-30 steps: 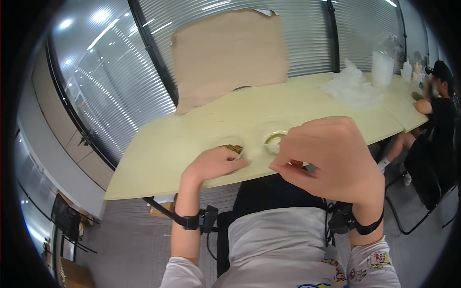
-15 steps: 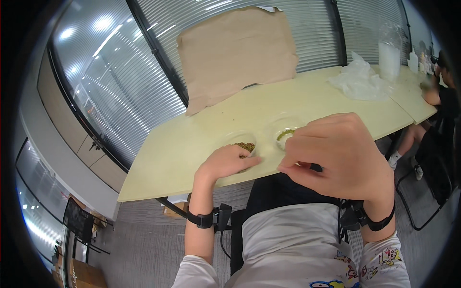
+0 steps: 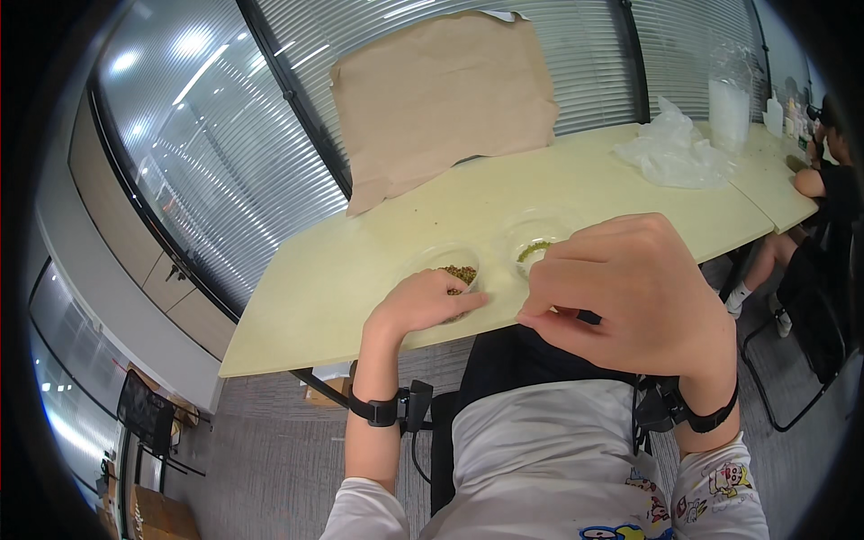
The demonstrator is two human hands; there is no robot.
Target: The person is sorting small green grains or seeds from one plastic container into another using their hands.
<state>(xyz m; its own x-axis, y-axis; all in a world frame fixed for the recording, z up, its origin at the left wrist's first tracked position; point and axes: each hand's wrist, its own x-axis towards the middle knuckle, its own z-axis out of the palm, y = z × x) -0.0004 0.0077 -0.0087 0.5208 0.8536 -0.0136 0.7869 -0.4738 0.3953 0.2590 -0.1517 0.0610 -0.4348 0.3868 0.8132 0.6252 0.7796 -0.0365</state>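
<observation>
Two bare hands, two clear bowls. The right hand (image 3: 621,288) has thumb and forefinger pinched together, knuckles uppermost, wrist bent leftward; anything held in this grip is too small or hidden to tell. The left hand (image 3: 418,301) lies palm down over the near side of the left bowl (image 3: 478,275), thumb extended rightward, forearm nearly upright; whether its grip clasps the bowl cannot be told. This bowl contains mixed reddish-brown and green grains (image 3: 460,273). The right bowl (image 3: 512,251), partly covered by the right hand, shows green grains (image 3: 533,251) along its far side. Both stand on the pale yellow counter (image 3: 315,297). Beyond: one brown paper sheet (image 3: 445,94), one crumpled plastic bag (image 3: 675,155); far right, one seated co-worker (image 3: 841,171).
</observation>
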